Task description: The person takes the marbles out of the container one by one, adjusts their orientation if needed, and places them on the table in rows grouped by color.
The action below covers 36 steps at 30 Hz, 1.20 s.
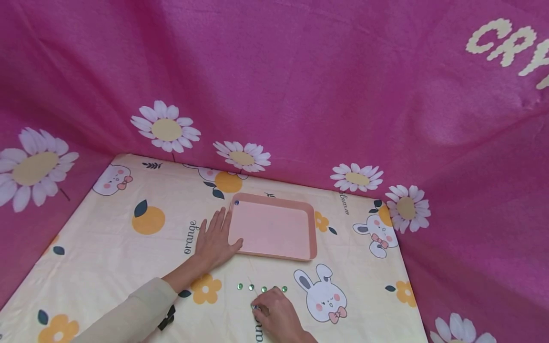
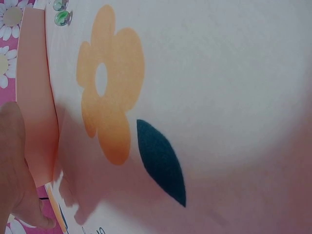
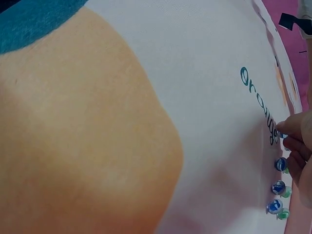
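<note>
Your left hand point(image 1: 216, 239) lies flat on the printed tablecloth point(image 1: 128, 247), fingers straight and slightly spread, its thumb side touching the near-left edge of the pink tray point(image 1: 300, 209). It steadies the tray rather than gripping anything.

Your right hand point(image 1: 278, 314) is at the near edge of the scene, fingers curled down onto the cloth. The right wrist view shows the fingertips point(image 3: 291, 127) closing on a small blue glass bead at the end of a row, though the bead itself is mostly hidden behind them, so you cannot be sure the pinch is complete.

The beads point(image 1: 262, 288) sit in a short row on the cloth, just beyond your right hand and near the tray's near edge; they look green from the head view, while the wrist view shows a blue row point(image 3: 279, 187) beside a green one. One blue bead point(image 1: 237, 203) already rests in the tray's far-left corner.

Judging from that, you seem to be moving beads one by one into the tray, and the step in hand is picking up the next one. The next move calls for a firm fingertip pinch before lifting, since round beads would likely roll on the smooth cloth. Then carry it forward over the tray's near rim and set it down low, keeping your left hand pressed so the tray stays put.
</note>
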### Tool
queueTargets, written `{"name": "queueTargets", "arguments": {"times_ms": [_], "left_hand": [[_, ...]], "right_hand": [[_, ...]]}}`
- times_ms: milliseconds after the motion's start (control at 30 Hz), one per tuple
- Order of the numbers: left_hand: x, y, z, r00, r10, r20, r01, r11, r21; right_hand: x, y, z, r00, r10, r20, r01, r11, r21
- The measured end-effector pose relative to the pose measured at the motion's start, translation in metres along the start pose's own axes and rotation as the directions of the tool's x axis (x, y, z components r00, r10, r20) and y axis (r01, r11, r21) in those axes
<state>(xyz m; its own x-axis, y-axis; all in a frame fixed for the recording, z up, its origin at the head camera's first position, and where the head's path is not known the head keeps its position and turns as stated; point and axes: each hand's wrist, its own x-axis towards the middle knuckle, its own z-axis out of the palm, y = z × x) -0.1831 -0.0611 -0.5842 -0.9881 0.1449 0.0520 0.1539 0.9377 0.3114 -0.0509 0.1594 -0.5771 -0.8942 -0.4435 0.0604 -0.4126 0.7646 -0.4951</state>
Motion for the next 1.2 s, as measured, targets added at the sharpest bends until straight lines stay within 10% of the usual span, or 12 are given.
{"name": "queueTargets", "arguments": {"times_ms": [800, 1200], "left_hand": [[0.0, 0.0, 0.0, 1.0, -0.004, 0.006, 0.004, 1.0, -0.003], [0.001, -0.001, 0.002, 1.0, -0.011, 0.018, 0.011, 1.0, 0.007]], "right_hand": [[0.006, -0.001, 0.0, 0.999, -0.004, 0.054, 0.004, 1.0, 0.0], [0.068, 0.004, -0.042, 0.97, 0.057, -0.235, -0.01, 0.98, 0.198]]}}
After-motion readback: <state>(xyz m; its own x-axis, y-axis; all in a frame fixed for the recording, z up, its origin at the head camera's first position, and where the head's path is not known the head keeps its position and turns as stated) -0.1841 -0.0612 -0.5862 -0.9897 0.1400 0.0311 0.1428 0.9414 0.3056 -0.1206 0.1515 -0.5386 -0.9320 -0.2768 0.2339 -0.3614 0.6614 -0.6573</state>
